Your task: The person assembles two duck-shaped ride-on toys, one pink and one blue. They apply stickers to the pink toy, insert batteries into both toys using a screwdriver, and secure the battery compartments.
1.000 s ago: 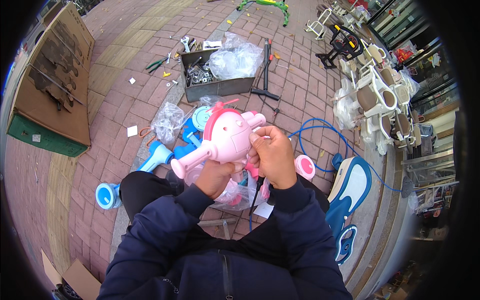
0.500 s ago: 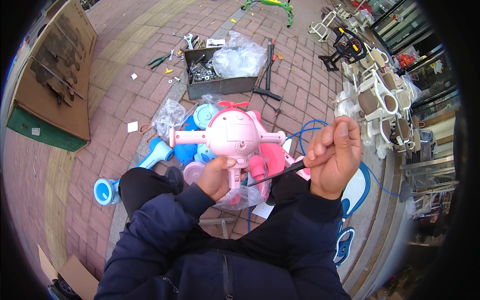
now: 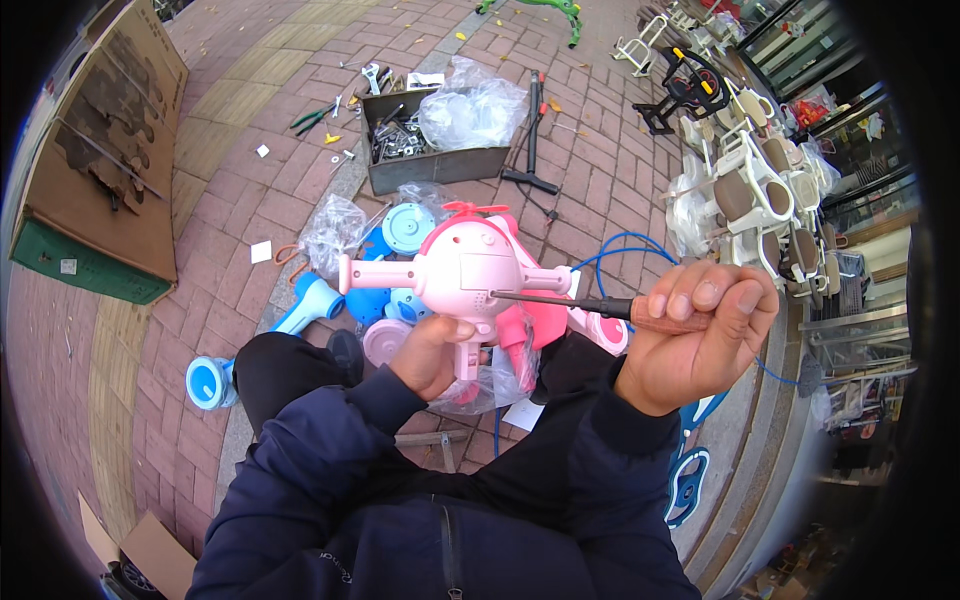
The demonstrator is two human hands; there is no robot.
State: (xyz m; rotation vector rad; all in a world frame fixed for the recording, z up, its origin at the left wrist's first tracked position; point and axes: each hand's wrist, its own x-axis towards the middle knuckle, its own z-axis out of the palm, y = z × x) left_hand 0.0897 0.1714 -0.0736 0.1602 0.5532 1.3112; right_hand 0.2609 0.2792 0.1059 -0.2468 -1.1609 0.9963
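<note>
The left hand (image 3: 432,352) grips the pink toy (image 3: 468,268) from below, centre. The right hand (image 3: 700,335) clenches a screwdriver (image 3: 590,304), tip seemingly touching it. A clear plastic bag (image 3: 478,105) fills the far grey box (image 3: 440,160).

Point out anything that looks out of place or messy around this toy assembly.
The pink toy body in the left hand and the screwdriver in the right hand look in order. The paving is cluttered: loose tools and small white bits lie scattered outside the metal toolbox, and crumpled plastic bags lie among blue toy parts.
</note>
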